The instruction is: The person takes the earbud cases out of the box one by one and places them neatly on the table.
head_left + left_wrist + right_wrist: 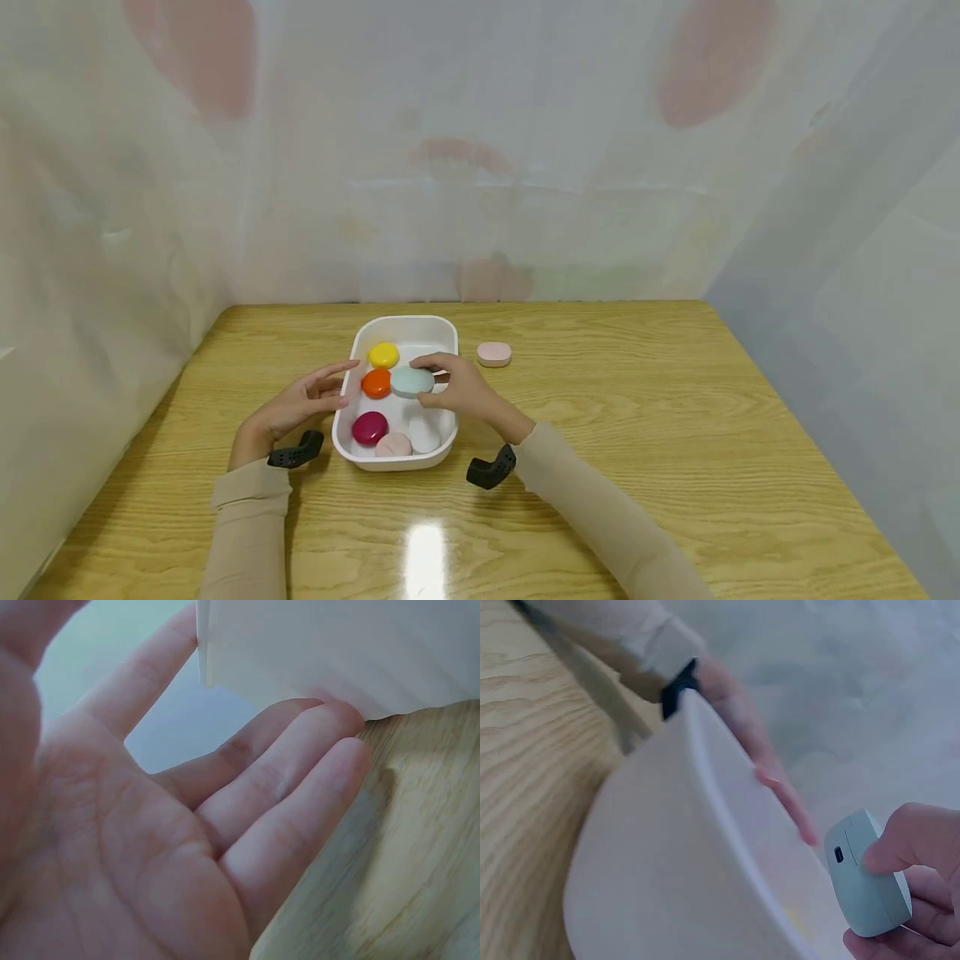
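In the head view my right hand (467,390) pinches a mint-green computer mouse (411,382) over the inside of a white plastic bin (343,442). The right wrist view shows the mouse (859,881) side-on, with a small port and a seam, between thumb and fingers. My left hand (302,403) is at the bin's left side, its fingers loosely extended and their tips at the wall. Inside the bin lie yellow (383,355), orange (377,383), magenta (370,427), pale pink (393,445) and white (425,435) rounded, mouse-like pieces.
Right of the bin, a pink rounded piece (494,354) lies on the wooden table (637,417). Pale printed sheeting (480,225) hangs behind the table and along both sides. Each wrist wears a black camera mount (492,468).
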{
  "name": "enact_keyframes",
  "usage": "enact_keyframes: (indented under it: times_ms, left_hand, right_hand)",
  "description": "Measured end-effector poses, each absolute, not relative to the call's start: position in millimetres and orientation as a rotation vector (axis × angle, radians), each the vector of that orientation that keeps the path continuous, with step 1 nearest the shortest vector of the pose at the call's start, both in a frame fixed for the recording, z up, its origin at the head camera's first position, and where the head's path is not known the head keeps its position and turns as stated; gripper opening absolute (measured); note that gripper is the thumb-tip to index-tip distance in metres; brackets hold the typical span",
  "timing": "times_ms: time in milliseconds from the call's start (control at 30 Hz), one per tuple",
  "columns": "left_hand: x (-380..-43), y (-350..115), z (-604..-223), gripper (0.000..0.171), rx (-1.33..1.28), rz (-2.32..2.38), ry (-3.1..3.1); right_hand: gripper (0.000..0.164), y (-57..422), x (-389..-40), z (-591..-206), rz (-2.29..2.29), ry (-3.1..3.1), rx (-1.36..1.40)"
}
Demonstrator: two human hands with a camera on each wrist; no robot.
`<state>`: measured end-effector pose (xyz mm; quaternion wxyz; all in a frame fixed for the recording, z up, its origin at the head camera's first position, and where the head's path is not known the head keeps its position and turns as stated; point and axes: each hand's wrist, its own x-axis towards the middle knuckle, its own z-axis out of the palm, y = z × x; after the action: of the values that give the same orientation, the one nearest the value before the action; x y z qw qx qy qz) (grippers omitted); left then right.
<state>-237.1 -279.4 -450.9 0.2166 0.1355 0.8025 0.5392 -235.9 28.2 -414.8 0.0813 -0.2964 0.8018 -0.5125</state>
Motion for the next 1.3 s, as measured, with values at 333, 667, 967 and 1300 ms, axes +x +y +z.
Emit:
enact_keyframes:
  times_ms: [333, 667, 967, 1300]
  left_hand:
    - [-235.0, -278.1, -446.9, 0.066, 0.388, 1.47, 2.251]
    - [-235.2, -278.6, -448.1, 0.065, 0.369, 1.46, 2.254]
    - [-234.9, -279.4, -449.0, 0.065, 0.363, 1.47, 2.244]
    - [-234.9, -279.2, -448.5, 0.065, 0.371, 1.477, 2.236]
  right_hand:
    - [0.045, 70.4, -242.0, -420.8, -1.73, 2.42, -0.809]
    - [0.045, 103.8, -249.7, -436.4, -1.771, 2.43, -0.666]
    - [0.044, 122.0, -258.4, -453.6, -1.556, 2.516, -0.632]
    - [0.041, 127.8, -259.0, -462.9, -1.491, 2.524, -0.571]
